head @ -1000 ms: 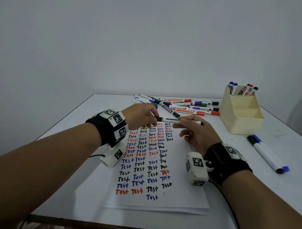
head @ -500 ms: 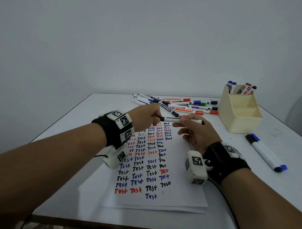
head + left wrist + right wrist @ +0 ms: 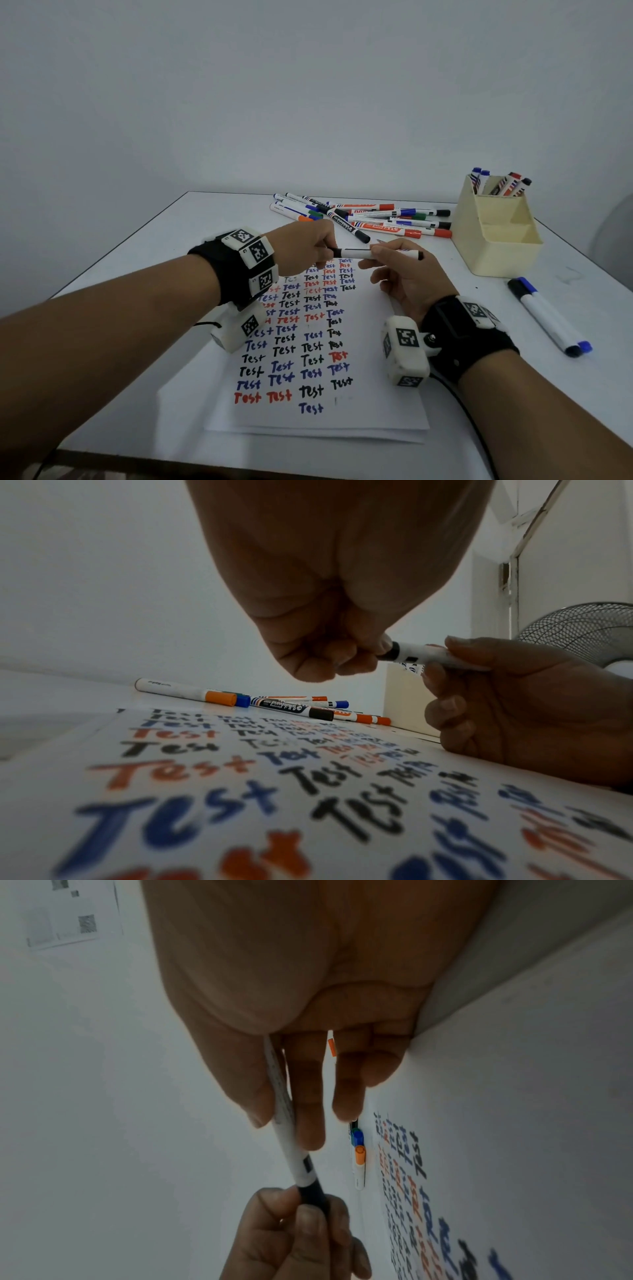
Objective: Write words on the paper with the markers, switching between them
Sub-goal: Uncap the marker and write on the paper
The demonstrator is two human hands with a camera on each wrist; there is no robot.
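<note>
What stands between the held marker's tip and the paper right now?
The black cap, seated on the marker and pinched by the left hand; the right hand holds the barrel. Otherwise nothing visible blocks the paper below.

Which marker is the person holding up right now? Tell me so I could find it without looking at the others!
Start at the paper filled with the word "Test" on the white table. Just above its far end, the left hand and right hand meet in the air. The black-capped marker held level between them is the only one off the table; the rest lie in a pile or stand in the holder.
</note>
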